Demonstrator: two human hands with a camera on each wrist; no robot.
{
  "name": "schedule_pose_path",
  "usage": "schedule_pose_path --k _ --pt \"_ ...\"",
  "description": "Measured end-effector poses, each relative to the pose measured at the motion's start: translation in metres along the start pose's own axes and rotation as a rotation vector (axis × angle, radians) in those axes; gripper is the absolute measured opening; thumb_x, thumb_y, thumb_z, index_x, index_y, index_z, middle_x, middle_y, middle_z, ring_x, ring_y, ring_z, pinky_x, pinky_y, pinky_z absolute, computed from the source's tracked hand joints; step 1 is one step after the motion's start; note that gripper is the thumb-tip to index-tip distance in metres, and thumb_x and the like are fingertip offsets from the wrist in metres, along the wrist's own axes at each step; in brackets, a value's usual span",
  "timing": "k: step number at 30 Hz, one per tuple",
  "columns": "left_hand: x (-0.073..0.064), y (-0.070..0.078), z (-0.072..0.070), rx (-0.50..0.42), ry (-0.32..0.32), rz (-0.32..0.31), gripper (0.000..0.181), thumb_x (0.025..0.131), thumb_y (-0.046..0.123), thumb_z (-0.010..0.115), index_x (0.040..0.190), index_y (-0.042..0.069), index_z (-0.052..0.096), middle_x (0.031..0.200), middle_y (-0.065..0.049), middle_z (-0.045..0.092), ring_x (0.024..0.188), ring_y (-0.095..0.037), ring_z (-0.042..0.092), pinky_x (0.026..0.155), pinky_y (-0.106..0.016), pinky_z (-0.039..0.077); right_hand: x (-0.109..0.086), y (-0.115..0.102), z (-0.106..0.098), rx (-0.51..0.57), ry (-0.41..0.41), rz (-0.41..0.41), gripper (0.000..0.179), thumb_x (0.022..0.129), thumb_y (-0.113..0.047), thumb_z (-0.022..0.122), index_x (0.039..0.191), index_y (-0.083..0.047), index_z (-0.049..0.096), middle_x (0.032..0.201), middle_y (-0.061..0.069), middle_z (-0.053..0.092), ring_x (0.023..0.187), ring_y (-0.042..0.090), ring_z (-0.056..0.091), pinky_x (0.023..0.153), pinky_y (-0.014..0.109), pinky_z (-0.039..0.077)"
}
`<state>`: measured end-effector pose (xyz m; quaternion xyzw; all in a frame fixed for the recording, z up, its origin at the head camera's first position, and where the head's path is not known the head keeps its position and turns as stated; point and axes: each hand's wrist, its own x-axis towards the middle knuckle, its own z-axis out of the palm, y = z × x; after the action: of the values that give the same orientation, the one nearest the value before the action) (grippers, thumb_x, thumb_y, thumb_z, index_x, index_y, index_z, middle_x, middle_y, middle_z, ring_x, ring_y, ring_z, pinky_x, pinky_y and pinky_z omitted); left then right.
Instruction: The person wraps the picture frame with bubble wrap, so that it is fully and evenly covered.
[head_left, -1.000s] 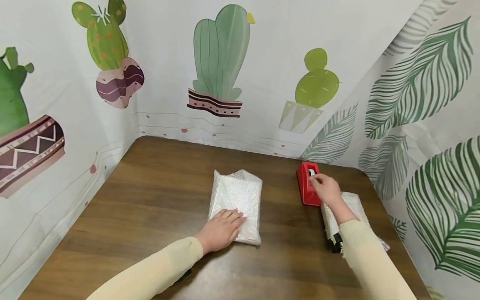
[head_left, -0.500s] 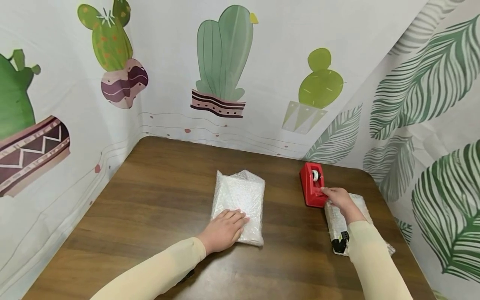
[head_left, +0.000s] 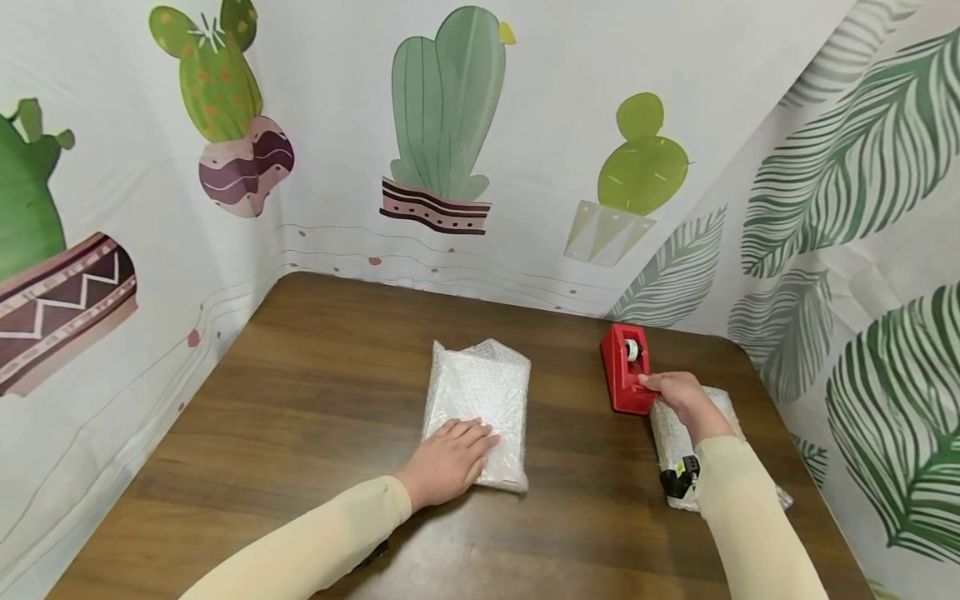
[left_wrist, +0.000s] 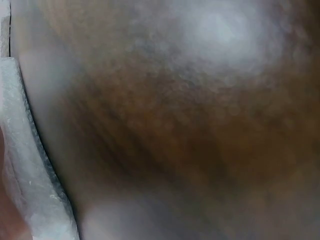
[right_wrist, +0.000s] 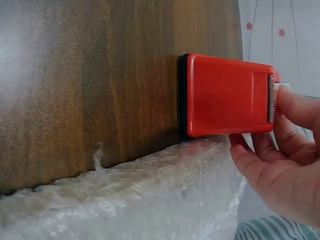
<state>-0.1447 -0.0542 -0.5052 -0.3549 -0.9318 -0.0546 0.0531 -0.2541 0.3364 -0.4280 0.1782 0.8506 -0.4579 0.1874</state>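
Observation:
A flat package in bubble wrap (head_left: 480, 383) lies mid-table. My left hand (head_left: 448, 458) rests on its lower left part, fingers straight. The left wrist view shows the wrapped edge (left_wrist: 35, 165) along its left side, the rest blurred. To the right stands a red tape dispenser (head_left: 619, 385) with a white-cored tape roll (head_left: 632, 350) in it. My right hand (head_left: 677, 396) is at the dispenser's front end, thumb and finger pinching the tape by the toothed cutter (right_wrist: 271, 98). Most of the tape's end is hidden by the thumb.
A second bubble-wrapped bundle (head_left: 673, 437) with a black part on it lies under my right forearm, right beside the dispenser. Printed cloth (head_left: 330, 125) hangs behind the brown table (head_left: 322, 358) and along both sides.
My right hand has come from the tape roll down to the dispenser's front end. The left hand stays on the package. The view has shifted slightly.

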Motion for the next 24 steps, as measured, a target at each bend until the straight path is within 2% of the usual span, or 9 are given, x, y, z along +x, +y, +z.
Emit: schedule_pose_path --k 6,13,17,20,24 --pt "0.001 -0.001 -0.001 0.012 0.011 -0.001 0.042 0.108 0.031 0.044 0.147 0.019 0.056 0.15 -0.001 0.059 0.143 -0.022 0.052 0.119 -0.042 0.042 -0.003 -0.004 -0.001 0.014 -0.01 0.001 0.065 0.108 -0.028 0.047 0.153 0.016 0.029 0.162 0.035 0.025 0.15 0.046 0.028 0.128 0.055 0.026" --pt "0.0 -0.001 -0.001 -0.001 0.004 -0.008 0.042 0.108 0.031 0.044 0.147 0.019 0.055 0.15 -0.001 0.059 0.144 -0.022 0.051 0.12 -0.043 0.042 -0.002 -0.006 -0.002 0.002 -0.037 -0.014 0.062 0.108 -0.023 0.047 0.152 0.018 0.03 0.16 0.036 0.028 0.145 0.044 0.033 0.127 0.055 0.027" --pt "-0.001 -0.002 -0.001 0.0 0.01 -0.012 0.042 0.108 0.031 0.044 0.147 0.019 0.055 0.15 -0.001 0.059 0.144 -0.022 0.052 0.119 -0.044 0.042 -0.001 -0.008 -0.003 0.003 -0.034 -0.021 0.06 0.107 -0.022 0.05 0.149 0.019 0.036 0.142 0.033 0.047 0.133 0.039 0.044 0.126 0.055 0.031" --pt "-0.001 -0.002 -0.001 0.008 0.02 -0.013 0.042 0.108 0.031 0.045 0.146 0.019 0.056 0.15 0.0 0.059 0.143 -0.022 0.052 0.119 -0.043 0.043 0.0 -0.009 -0.005 0.003 -0.03 -0.029 0.059 0.106 -0.022 0.053 0.146 0.019 0.04 0.122 0.02 0.06 0.12 0.032 0.052 0.124 0.053 0.035" --pt "-0.001 -0.003 -0.002 0.019 0.03 -0.013 0.042 0.107 0.031 0.045 0.146 0.019 0.056 0.149 0.0 0.06 0.143 -0.022 0.053 0.118 -0.043 0.044 0.0 -0.011 -0.007 0.009 -0.045 -0.038 0.058 0.106 -0.023 0.053 0.146 0.018 0.042 0.109 0.003 0.063 0.104 0.016 0.057 0.116 0.046 0.044"
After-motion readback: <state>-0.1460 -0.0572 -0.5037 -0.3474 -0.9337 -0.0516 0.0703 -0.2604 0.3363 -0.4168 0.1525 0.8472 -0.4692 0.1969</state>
